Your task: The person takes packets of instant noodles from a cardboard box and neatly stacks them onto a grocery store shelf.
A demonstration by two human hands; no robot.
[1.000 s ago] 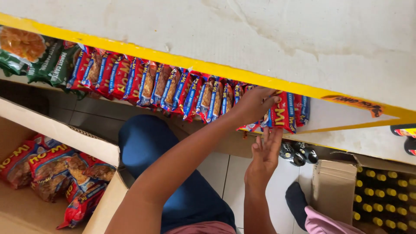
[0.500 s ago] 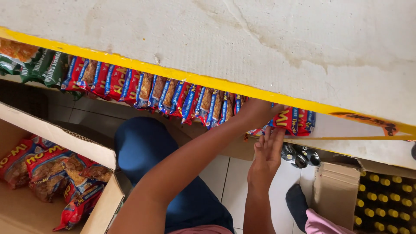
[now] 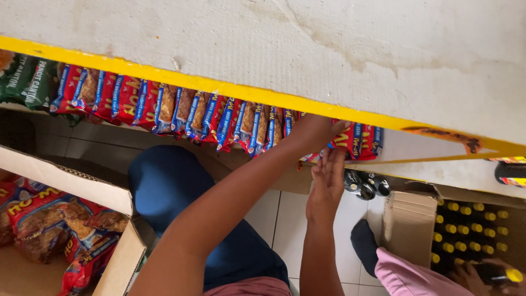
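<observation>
Head view looks down at a shelf (image 3: 383, 118) with a yellow edge, where a row of red and blue packets (image 3: 181, 107) stands upright, side by side. Green packets (image 3: 27, 82) stand at the left end of this row. Below left, an open box (image 3: 118, 203) holds more red packets. At the right, a second box (image 3: 408, 225) holds bottles (image 3: 466, 230) with yellow caps, and another person's hand (image 3: 476, 274) reaches one of them. Dark bottles (image 3: 364, 186) lie on the floor near the shelf.

Compared with half a second ago, both hands stay at the same place on the row and move very little.

Left hand (image 3: 315, 131) is pressed against the packets at the right end of the row, its grip curled over them. Right hand (image 3: 327, 178) is just below, fingers together and pointing up, touching the bottom of the same packets.
</observation>
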